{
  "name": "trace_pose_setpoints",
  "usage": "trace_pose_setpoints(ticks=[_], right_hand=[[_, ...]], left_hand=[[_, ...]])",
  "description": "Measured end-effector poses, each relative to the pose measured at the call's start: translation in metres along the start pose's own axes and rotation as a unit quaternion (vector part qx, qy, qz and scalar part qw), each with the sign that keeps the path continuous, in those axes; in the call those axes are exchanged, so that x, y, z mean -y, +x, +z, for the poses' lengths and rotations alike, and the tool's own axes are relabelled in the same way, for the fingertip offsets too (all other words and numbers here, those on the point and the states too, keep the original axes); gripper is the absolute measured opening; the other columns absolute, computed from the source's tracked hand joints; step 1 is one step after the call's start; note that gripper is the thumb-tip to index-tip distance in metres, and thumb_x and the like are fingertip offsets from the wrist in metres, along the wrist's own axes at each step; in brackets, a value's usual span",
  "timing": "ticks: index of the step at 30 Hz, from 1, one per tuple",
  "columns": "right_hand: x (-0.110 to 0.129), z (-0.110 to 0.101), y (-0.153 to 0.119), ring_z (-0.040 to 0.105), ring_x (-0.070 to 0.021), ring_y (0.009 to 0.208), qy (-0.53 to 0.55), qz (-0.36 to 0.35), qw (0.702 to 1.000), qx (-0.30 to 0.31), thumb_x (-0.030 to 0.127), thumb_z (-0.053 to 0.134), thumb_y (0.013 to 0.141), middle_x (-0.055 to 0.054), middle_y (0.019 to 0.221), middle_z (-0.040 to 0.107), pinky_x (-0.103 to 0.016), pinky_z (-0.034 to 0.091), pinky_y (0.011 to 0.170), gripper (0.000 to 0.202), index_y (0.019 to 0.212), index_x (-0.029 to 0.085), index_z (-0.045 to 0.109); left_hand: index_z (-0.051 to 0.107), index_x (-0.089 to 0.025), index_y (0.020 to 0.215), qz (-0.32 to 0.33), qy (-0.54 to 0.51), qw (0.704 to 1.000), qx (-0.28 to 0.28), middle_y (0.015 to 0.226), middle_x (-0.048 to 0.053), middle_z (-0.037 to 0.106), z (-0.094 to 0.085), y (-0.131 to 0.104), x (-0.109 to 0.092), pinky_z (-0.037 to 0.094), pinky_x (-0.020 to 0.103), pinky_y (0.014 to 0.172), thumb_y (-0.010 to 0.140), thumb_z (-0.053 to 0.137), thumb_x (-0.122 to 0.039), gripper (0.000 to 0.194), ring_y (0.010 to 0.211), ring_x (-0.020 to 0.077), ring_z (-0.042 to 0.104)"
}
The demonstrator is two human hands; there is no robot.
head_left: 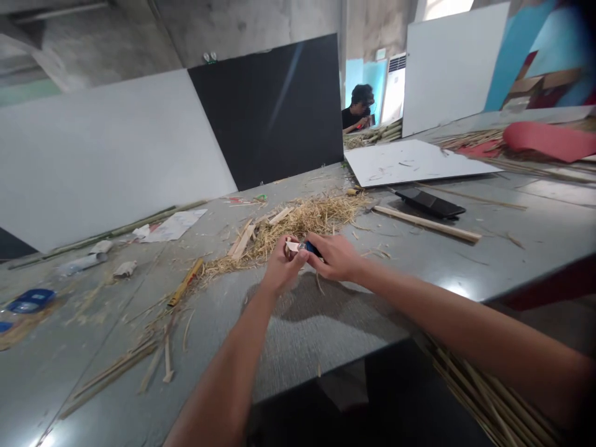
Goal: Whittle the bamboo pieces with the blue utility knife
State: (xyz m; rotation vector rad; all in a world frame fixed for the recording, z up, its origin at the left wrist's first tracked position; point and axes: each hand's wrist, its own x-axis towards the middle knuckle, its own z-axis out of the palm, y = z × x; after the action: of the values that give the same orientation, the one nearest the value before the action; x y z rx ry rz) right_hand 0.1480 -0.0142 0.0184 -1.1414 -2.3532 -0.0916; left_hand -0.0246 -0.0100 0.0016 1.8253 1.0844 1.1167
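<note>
My left hand (279, 267) is closed on a small pale piece (292, 246), maybe wood or bamboo, above the near part of the grey table. Close against it, my right hand (339, 256) grips a blue-handled tool (312, 248). Its working end is too small and blurred to make out, and it meets the pale piece between my fingers. Just beyond both hands lies a heap of straw-coloured shavings (321, 217) with flat wooden strips (243, 241) at its left side.
A long yellow tool (186, 282) and thin sticks (114, 375) lie to the left. On the right are a black flat object (431, 203), a wooden stick (426, 223) and a white board (414, 161). Another person (358, 108) sits beyond the black panel (274, 118).
</note>
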Motion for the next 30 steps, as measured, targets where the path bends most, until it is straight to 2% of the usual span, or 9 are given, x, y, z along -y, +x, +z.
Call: trace_pose_setpoints(ticks=[6,10,17,21,30], right_hand=[[0.001,0.009,-0.002,0.062,-0.0227,0.075,-0.009,-0.021,0.999,0.029,0.042,0.035,0.094,-0.01,0.094,0.068,-0.03,0.031,0.058,0.037,0.113,0.015,0.052],[0.0,0.01,-0.006,0.063,-0.0239,0.079,-0.006,-0.011,0.999,0.049,0.038,0.037,0.093,-0.012,0.1,0.068,-0.03,0.035,0.061,0.034,0.112,0.014,0.052],[-0.005,0.006,-0.01,0.063,-0.0246,0.077,0.003,-0.013,0.998,0.06,0.037,0.036,0.092,-0.015,0.098,0.068,-0.031,0.036,0.061,0.033,0.107,0.013,0.053],[-0.008,0.006,-0.012,0.062,-0.0238,0.073,0.02,-0.025,0.998,0.054,0.037,0.038,0.091,-0.013,0.093,0.068,-0.031,0.033,0.059,0.031,0.104,0.014,0.053],[-0.012,0.008,-0.012,0.06,-0.0213,0.069,0.036,-0.068,0.997,0.025,0.036,0.035,0.091,-0.01,0.089,0.068,-0.031,0.026,0.055,0.029,0.099,0.015,0.053]], left_hand=[[0.053,-0.019,0.092,0.018,0.076,0.997,0.001,0.074,-0.001,0.055,-0.001,-0.001,-0.006,0.037,0.025,0.061,0.077,0.058,-0.056,0.04,0.064,0.0131,0.048],[0.055,-0.019,0.087,0.01,0.117,0.993,-0.006,0.077,0.0,0.058,0.005,-0.003,-0.015,0.039,0.026,0.065,0.079,0.057,-0.052,0.034,0.069,0.0151,0.051],[0.049,-0.02,0.085,-0.013,0.153,0.986,-0.058,0.071,-0.002,0.052,0.018,-0.006,-0.014,0.038,0.025,0.062,0.08,0.056,-0.054,0.035,0.065,0.0137,0.049],[0.045,-0.02,0.083,-0.012,0.165,0.984,-0.066,0.069,-0.004,0.046,0.022,-0.007,-0.014,0.035,0.023,0.059,0.08,0.056,-0.053,0.035,0.062,0.0115,0.043],[0.041,-0.021,0.077,0.045,0.217,0.971,-0.088,0.069,-0.004,0.04,0.023,-0.01,-0.02,0.033,0.024,0.06,0.084,0.055,-0.045,0.029,0.063,0.0106,0.037]])
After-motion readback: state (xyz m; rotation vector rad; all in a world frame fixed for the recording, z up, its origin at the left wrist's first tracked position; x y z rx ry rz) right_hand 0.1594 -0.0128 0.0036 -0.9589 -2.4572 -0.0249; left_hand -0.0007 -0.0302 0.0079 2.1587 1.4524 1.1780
